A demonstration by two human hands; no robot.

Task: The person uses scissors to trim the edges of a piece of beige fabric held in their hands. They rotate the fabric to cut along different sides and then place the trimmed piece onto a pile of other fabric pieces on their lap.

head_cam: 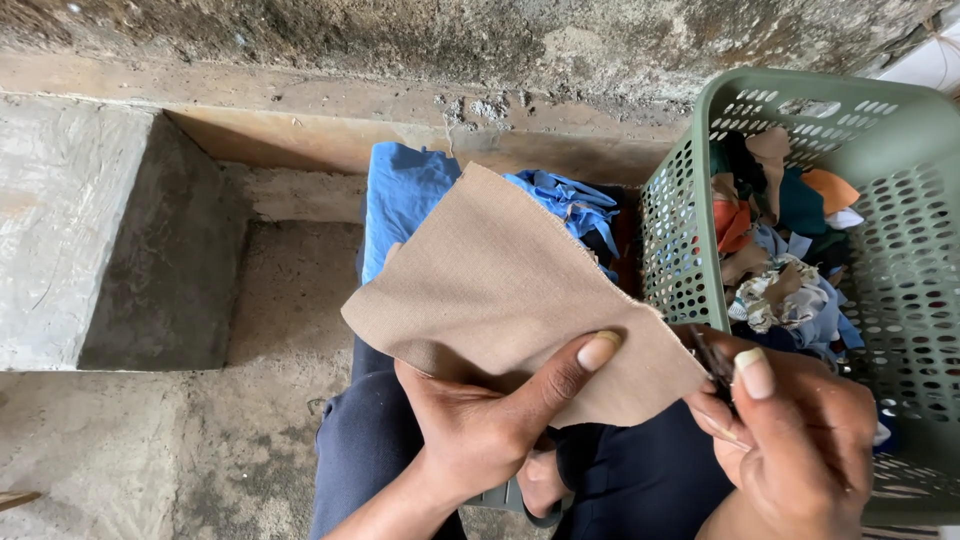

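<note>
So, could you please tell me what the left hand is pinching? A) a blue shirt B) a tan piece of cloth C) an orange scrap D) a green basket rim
B: the left hand pinches the tan piece of cloth under its thumb, above the person's lap.

Soft even daylight, sharp focus
</note>
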